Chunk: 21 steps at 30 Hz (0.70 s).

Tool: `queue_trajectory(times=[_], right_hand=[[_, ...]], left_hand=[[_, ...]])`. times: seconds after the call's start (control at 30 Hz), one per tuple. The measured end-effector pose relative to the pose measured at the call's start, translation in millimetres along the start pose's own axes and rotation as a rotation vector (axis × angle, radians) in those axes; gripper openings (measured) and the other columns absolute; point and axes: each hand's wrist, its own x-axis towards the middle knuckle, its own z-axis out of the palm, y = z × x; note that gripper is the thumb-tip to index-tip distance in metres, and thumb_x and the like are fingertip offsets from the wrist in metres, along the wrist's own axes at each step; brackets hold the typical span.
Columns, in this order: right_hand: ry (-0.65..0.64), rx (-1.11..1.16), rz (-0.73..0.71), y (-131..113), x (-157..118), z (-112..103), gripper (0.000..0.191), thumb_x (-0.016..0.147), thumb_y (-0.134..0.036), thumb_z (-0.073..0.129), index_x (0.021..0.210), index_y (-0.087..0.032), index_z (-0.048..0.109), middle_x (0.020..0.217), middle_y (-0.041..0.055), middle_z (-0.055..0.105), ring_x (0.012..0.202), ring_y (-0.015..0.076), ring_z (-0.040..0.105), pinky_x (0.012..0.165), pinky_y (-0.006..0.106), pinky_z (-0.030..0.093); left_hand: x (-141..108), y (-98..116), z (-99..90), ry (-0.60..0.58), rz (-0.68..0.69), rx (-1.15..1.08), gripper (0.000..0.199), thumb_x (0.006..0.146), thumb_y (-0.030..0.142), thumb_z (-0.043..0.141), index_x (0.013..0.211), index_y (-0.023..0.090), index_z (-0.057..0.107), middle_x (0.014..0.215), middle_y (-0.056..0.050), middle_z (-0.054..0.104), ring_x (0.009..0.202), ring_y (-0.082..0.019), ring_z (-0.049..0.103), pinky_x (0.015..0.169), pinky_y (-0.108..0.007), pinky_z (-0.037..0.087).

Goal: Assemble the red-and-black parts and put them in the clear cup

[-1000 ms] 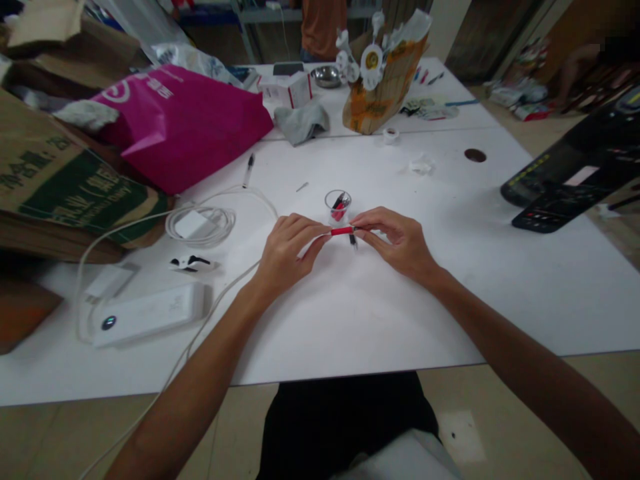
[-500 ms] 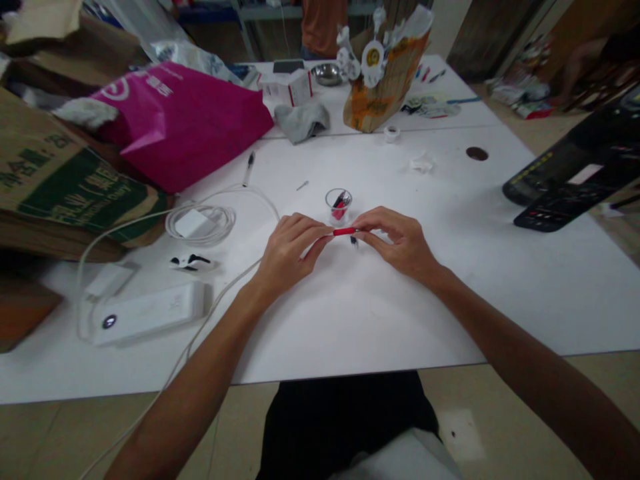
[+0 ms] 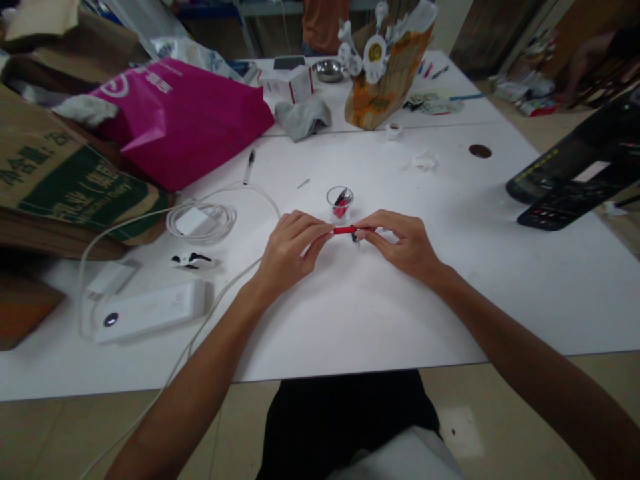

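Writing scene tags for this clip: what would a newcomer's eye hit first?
Probably the large magenta bag on the left of the white tabletop. Then the slim red piece held near the middle between the bare left hand and bare right hand, just on the near side of a small clear round cup. A bulky black object at the right edge also stands out.

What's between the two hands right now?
A slim red rod, pinched between the left hand and right hand. Just beyond it sits a clear cup. Head view.
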Motion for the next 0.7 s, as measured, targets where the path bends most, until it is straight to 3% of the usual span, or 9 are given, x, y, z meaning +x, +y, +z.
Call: queue_trajectory(times=[0.13, 0.33, 0.5, 0.7], right_hand=[[-0.009, -0.007, 0.032, -2.7, 0.3, -0.8, 0.015, 0.107, -0.042, 0.075, 0.108, -0.029, 0.083, 0.097, 0.0027, 0.085, 0.088, 0.0214, 0.079, 0.081, 0.036, 0.063], [-0.079, 0.022, 0.090, -1.6, -1.2, 1.5, 0.035, 0.114, -0.045, 0.062, 0.089, -0.024, 0.076, 0.085, 0.0023, 0.080, 0.078, 0.0180, 0.075, 0.079, 0.035, 0.059], [-0.002, 0.032, 0.071, 1.9, -2.3, 4.8, 0.027, 0.106, -0.050, 0.074, 0.117, -0.026, 0.078, 0.098, 0.0038, 0.080, 0.084, 0.0189, 0.075, 0.079, 0.035, 0.063], [0.021, -0.015, 0.089, -0.9, -1.7, 1.6, 0.020, 0.106, -0.046, 0.076, 0.101, -0.027, 0.077, 0.091, 0.0021, 0.081, 0.080, 0.0188, 0.074, 0.077, 0.033, 0.062]], left_hand=[[0.9, 2.2, -0.9, 0.014, 0.020, -0.005, 0.013, 0.110, 0.028, 0.069, 0.121, 0.027, 0.077, 0.109, -0.007, 0.083, 0.100, -0.024, 0.075, 0.090, -0.045, 0.057], [1.9, 3.6, -1.1, 0.050, 0.077, -0.001, 0.012, 0.108, 0.024, 0.073, 0.120, 0.027, 0.076, 0.109, -0.006, 0.084, 0.099, -0.023, 0.074, 0.090, -0.043, 0.058], [1.6, 2.5, -1.7, 0.036, -0.006, 0.019, 0.013, 0.110, 0.030, 0.070, 0.119, 0.027, 0.078, 0.110, -0.007, 0.084, 0.101, -0.025, 0.075, 0.092, -0.046, 0.058], [0.3, 1.8, -0.5, 0.018, 0.007, -0.004, 0.013, 0.110, 0.030, 0.069, 0.121, 0.028, 0.077, 0.111, -0.007, 0.084, 0.102, -0.025, 0.075, 0.092, -0.046, 0.058]])
